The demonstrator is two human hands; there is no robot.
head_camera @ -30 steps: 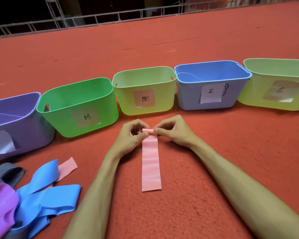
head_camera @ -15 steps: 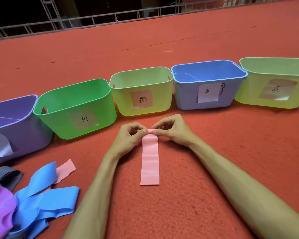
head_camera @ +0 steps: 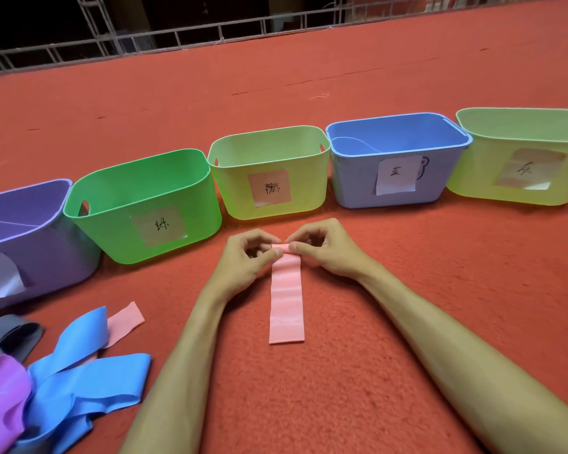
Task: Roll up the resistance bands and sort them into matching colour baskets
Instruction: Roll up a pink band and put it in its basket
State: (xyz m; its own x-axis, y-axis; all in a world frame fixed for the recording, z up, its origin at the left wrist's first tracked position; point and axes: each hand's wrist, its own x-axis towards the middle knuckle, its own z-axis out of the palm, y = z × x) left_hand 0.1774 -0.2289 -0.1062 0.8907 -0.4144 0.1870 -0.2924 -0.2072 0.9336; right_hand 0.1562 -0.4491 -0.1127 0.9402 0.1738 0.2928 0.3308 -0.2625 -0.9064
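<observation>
Saw only part of the purple basket (head_camera: 46,257), cut by the left edge, and of the far-right yellow-green basket (head_camera: 473,188), cut by the right edge. Could not read the purple basket's label. Found the purple band (head_camera: 0,394) and grey band (head_camera: 17,332) cropped at lower left, with a second pink strip (head_camera: 125,321) partly hidden behind the blue bands (head_camera: 89,378). Pinched the rolled far end of the pink band (head_camera: 286,306) with left hand (head_camera: 243,257) and right hand (head_camera: 325,250), fingers curled; left the rest flat on the red floor (head_camera: 407,322), just before the middle yellow-green basket (head_camera: 309,191), between green basket (head_camera: 118,237) and blue basket (head_camera: 351,185).
</observation>
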